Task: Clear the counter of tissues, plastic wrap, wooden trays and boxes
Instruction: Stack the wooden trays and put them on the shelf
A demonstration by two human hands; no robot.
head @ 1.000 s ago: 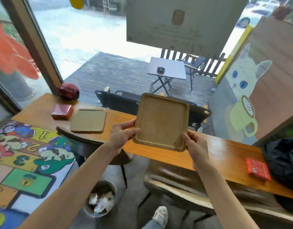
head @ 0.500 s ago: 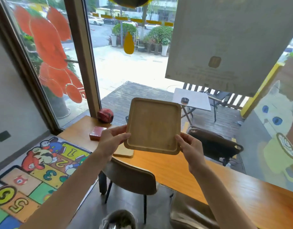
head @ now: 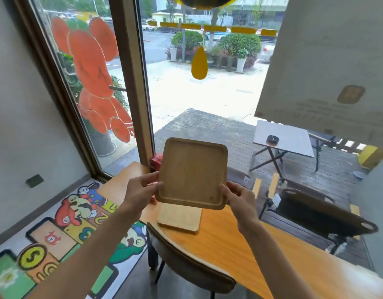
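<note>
Head view. A square wooden tray (head: 193,172) with a raised rim and rounded corners is held in the air above the counter (head: 229,240), tilted so that its hollow face is turned toward the camera. The left hand (head: 140,190) grips the tray's lower left corner, thumb on the front rim and fingers (head: 152,198) wrapped behind, clamped on the wood; the right hand (head: 240,199) grips the lower right corner in the same manner, its fingers closed on the rim. A second wooden tray (head: 179,216) lies flat on the orange-brown counter directly below the held one, partly hidden by it. A red object (head: 156,161) rests on the counter near the window frame (head: 132,78), its greater part screened by the held tray. A brown upholstered chair (head: 190,270) stands against the near edge of the counter, beneath the lying tray. The floor at left carries a coloured cartoon number mat (head: 56,234). Beyond the glass: a wooden deck with a folding table (head: 283,138) bearing a dark ashtray (head: 272,139), and a dark chair (head: 322,214) just outside. Orange (head: 91,67) and yellow decals (head: 199,65) adhere to the window panes.
</note>
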